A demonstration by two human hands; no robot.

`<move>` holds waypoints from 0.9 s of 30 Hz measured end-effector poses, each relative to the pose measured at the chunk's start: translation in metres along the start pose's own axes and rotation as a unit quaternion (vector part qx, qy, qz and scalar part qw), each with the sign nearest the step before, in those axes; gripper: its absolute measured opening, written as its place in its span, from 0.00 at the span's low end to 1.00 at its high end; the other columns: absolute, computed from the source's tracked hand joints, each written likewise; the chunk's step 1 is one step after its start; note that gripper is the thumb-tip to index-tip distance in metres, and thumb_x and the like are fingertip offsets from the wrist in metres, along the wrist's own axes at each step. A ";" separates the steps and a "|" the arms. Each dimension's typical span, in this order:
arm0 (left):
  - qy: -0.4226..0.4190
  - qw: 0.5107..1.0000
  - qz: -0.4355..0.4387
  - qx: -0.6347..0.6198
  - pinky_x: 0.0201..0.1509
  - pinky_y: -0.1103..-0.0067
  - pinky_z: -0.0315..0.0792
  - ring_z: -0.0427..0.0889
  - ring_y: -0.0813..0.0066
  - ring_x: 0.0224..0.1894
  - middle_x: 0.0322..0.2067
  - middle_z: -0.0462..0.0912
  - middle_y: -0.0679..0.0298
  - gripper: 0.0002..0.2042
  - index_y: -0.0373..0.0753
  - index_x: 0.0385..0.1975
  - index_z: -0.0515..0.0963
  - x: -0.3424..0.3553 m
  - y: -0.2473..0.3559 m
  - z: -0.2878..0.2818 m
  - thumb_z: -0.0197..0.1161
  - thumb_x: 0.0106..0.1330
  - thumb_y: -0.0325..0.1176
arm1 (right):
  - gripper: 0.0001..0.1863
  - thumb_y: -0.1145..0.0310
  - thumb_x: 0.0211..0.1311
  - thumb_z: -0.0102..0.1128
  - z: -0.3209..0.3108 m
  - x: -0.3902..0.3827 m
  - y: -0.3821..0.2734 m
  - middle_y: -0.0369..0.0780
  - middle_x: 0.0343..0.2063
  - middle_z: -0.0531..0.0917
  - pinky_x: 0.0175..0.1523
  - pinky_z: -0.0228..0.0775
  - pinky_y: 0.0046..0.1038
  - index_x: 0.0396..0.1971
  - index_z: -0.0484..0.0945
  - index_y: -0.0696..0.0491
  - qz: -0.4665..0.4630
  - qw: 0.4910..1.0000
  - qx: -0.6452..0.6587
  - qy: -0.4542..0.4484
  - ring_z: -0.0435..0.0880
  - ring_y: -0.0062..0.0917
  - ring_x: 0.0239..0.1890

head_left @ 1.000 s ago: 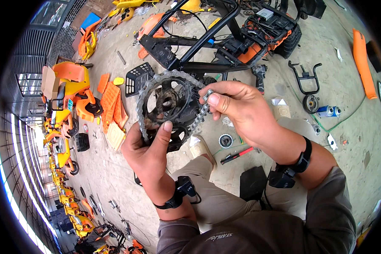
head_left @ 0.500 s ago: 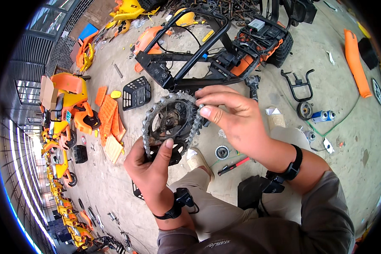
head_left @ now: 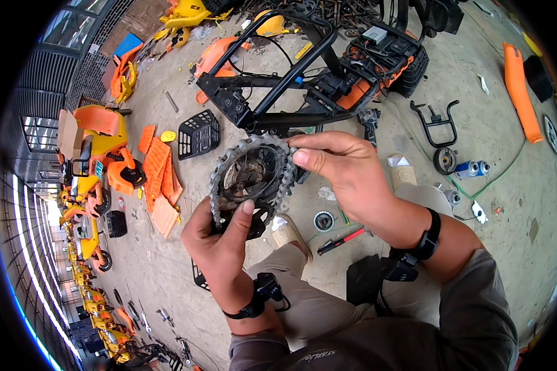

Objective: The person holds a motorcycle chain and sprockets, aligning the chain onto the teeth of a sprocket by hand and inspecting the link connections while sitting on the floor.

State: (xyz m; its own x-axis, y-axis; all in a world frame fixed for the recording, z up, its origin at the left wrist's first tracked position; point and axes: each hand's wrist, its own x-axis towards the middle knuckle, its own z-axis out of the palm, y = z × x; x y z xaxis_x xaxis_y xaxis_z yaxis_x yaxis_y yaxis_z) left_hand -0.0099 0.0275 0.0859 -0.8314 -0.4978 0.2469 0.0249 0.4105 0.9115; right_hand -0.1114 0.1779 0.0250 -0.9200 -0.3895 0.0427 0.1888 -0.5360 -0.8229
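Inspector: State the colours of what you hold.

Me: The toothed sprocket is dull grey metal, with rust-brown staining round its hub. My left hand and my right hand both wear black wrist straps. My trousers are khaki.

Inspector: And the surroundings?

Me: The scooter frame is black tubing with orange parts inside. The plastic panels are orange, ribbed in a grid pattern. The mesh basket is black. The long fender is plain orange. The screwdriver has a red and black handle. The concrete floor is grey and blotched.
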 end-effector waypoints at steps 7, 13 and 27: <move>-0.006 1.000 -0.012 0.002 0.31 0.88 0.68 0.73 0.86 0.27 0.26 0.80 0.67 0.09 0.27 0.35 0.79 0.000 0.001 -0.001 0.68 0.55 0.21 | 0.10 0.74 0.55 0.66 -0.001 0.000 -0.002 0.37 0.34 0.83 0.42 0.68 0.17 0.37 0.82 0.61 -0.016 0.999 -0.036 0.001 0.78 0.15 0.37; -0.010 1.000 0.002 0.007 0.30 0.88 0.68 0.72 0.87 0.26 0.26 0.80 0.66 0.09 0.27 0.35 0.79 0.000 -0.002 -0.001 0.68 0.55 0.21 | 0.09 0.74 0.56 0.66 0.001 -0.001 -0.003 0.37 0.34 0.83 0.41 0.69 0.17 0.37 0.82 0.61 -0.027 0.998 -0.057 0.003 0.78 0.14 0.36; -0.026 0.998 -0.053 -0.016 0.36 0.87 0.66 0.73 0.85 0.30 0.28 0.80 0.67 0.11 0.31 0.35 0.78 0.000 0.000 -0.004 0.70 0.52 0.23 | 0.11 0.79 0.57 0.63 -0.002 0.005 0.000 0.36 0.36 0.81 0.45 0.72 0.18 0.40 0.76 0.61 -0.008 0.999 0.015 -0.045 0.78 0.15 0.39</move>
State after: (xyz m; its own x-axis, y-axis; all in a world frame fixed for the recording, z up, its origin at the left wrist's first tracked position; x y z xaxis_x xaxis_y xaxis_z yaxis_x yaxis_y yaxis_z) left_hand -0.0076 0.0241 0.0878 -0.8576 -0.4973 0.1313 -0.0482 0.3319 0.9421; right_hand -0.1165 0.1782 0.0241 -0.8890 -0.4449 0.1081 0.1848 -0.5648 -0.8043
